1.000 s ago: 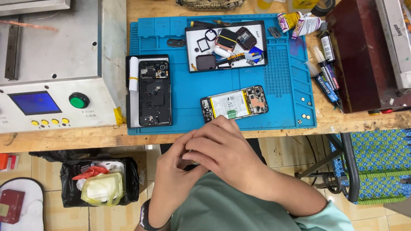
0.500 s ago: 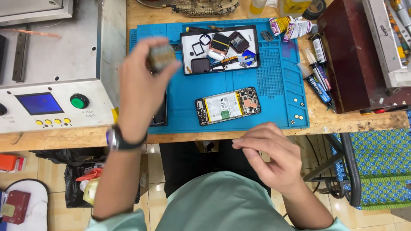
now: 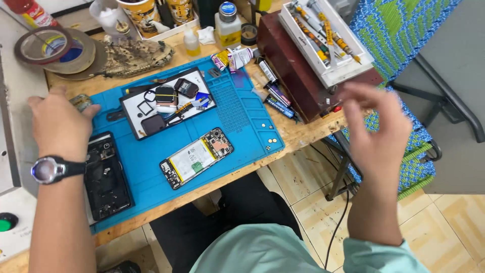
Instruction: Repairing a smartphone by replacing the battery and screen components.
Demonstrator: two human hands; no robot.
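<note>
While the left hand (image 3: 60,124) is reaching to the far left edge of the blue mat (image 3: 242,114), its fingers are closing loosely over a small greyish part (image 3: 81,102) sitting at the mat's corner; whether the part is actually pinched or only touched, I cannot tell. A wristwatch (image 3: 48,169) is showing on that arm. The right hand (image 3: 376,126) is hanging in the air off the right end of the desk (image 3: 298,134), fingers spread and blurred, holding nothing visible.

On the mat, things are lying sorted as for repair work. An opened phone body (image 3: 197,157), battery and boards exposed, is lying face-down near the mat's near edge, within easy reach. A dark back frame (image 3: 106,174) is lying just left of it, beside the left forearm. Farther off, a white-faced panel (image 3: 166,101) is serving as a tray, keeping loose small parts together.

Right of the mat, a dark red box (image 3: 298,65) is carrying a white tool tray (image 3: 326,38). Tape rolls (image 3: 53,48) are lying at the far left.
</note>
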